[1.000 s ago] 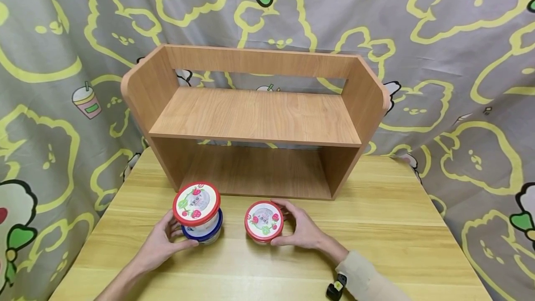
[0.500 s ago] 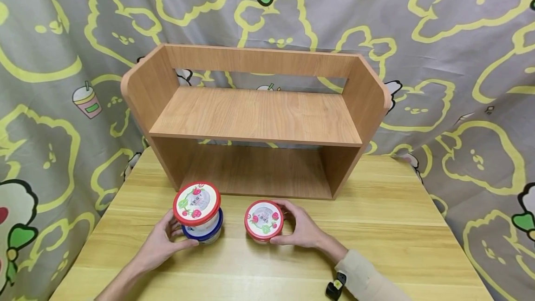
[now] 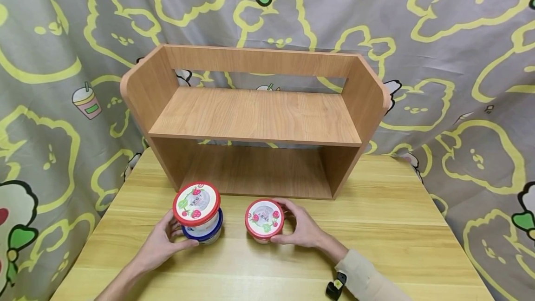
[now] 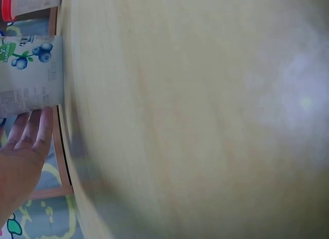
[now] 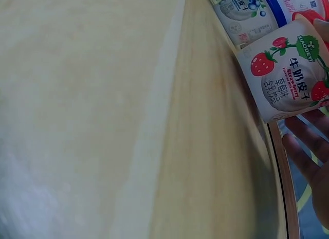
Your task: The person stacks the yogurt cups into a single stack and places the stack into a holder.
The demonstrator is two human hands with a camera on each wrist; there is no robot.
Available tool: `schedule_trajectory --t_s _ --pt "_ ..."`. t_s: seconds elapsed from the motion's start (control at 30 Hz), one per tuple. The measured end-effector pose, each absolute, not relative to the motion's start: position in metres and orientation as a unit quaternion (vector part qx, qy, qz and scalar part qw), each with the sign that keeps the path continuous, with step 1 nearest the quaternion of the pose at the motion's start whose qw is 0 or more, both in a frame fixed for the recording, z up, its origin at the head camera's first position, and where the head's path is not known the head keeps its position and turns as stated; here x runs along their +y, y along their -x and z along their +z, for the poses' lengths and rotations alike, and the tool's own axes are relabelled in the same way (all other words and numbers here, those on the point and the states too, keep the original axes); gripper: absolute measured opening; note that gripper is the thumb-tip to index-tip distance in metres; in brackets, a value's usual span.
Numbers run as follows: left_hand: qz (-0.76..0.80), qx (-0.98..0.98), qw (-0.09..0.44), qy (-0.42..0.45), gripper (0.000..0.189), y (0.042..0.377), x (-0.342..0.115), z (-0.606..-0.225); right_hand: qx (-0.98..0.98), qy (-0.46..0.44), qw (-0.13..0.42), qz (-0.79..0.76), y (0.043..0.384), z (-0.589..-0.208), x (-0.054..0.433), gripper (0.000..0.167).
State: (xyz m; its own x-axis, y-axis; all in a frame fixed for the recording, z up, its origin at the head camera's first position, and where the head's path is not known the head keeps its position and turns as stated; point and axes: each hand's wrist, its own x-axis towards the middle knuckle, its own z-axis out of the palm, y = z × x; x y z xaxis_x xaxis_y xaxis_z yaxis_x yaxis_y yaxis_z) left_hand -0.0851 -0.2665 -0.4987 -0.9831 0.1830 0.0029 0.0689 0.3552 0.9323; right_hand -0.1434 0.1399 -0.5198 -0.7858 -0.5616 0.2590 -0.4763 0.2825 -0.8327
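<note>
Two yogurt-style tubs are stacked at the left of the table. The lower one, a blue-lidded blueberry tub (image 3: 207,235), is gripped between the thumb and fingers of my left hand (image 3: 155,245). On top of it sits a red-lidded strawberry tub (image 3: 197,204), set slightly off-centre. A second red-lidded strawberry tub (image 3: 264,219) is to the right of the stack, with a gap between. My right hand (image 3: 307,230) holds it from its right side, thumb at the front and fingers behind. In the right wrist view, this strawberry tub (image 5: 285,77) shows its printed side, with the fingers (image 5: 308,141) beside it.
A two-tier wooden shelf (image 3: 255,115) stands right behind the tubs on the wooden table (image 3: 388,226). Its side panels and middle board face me. A patterned grey curtain (image 3: 443,59) hangs behind and around the table.
The tub in my right hand has shifted very slightly away from me. My left hand and the stack stay where they were.
</note>
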Motion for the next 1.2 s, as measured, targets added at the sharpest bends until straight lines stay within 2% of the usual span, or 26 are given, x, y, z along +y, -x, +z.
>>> schedule_trajectory --t_s 0.6,1.2 --pt "0.558 0.825 0.071 -0.050 0.096 0.086 -0.266 -0.501 0.801 0.326 0.014 -0.502 0.149 -0.506 0.141 0.091" --pt "0.562 0.822 0.060 -0.064 0.093 0.085 -0.266 -0.500 0.787 0.340 -0.018 -0.514 0.160 -0.481 0.134 0.091"
